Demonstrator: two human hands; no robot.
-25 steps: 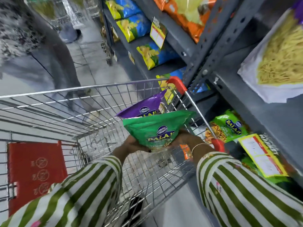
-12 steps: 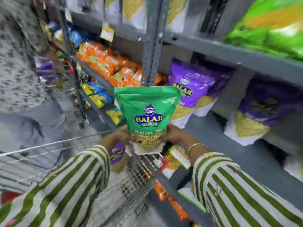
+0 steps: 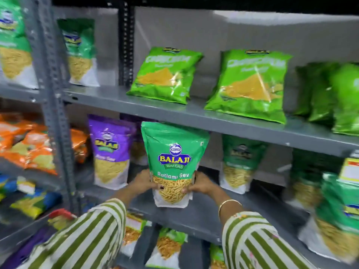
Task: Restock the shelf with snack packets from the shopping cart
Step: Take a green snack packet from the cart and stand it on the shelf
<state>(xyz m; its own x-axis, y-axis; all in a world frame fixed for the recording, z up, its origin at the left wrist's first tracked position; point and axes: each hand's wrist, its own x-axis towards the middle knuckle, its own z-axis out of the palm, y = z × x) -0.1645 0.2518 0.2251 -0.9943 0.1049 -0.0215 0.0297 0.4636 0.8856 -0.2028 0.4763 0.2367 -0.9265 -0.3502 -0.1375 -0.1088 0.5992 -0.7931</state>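
A green Balaji Ratlami Sev packet (image 3: 172, 156) stands upright in front of the middle shelf (image 3: 196, 214), held by its lower part from both sides. My left hand (image 3: 142, 183) grips its left edge and my right hand (image 3: 201, 184) grips its right edge. The packet's top reaches the front lip of the upper shelf (image 3: 194, 115). A purple Balaji packet (image 3: 110, 150) stands on the middle shelf to its left, and a matching green packet (image 3: 240, 162) stands to its right. The shopping cart shows only as a red corner (image 3: 61, 213) at the lower left.
Light green chip bags (image 3: 165, 74) lie on the upper shelf. Orange packets (image 3: 33, 146) fill the left bay behind a grey upright post (image 3: 56, 113). More green sev packets (image 3: 338, 216) crowd the right end, with a yellow price tag (image 3: 349, 169). Other packets (image 3: 167, 247) sit on the shelf below.
Both hands have lifted the green packet out of the cart and up to the middle shelf. My view has swung from the cart to the shelves.
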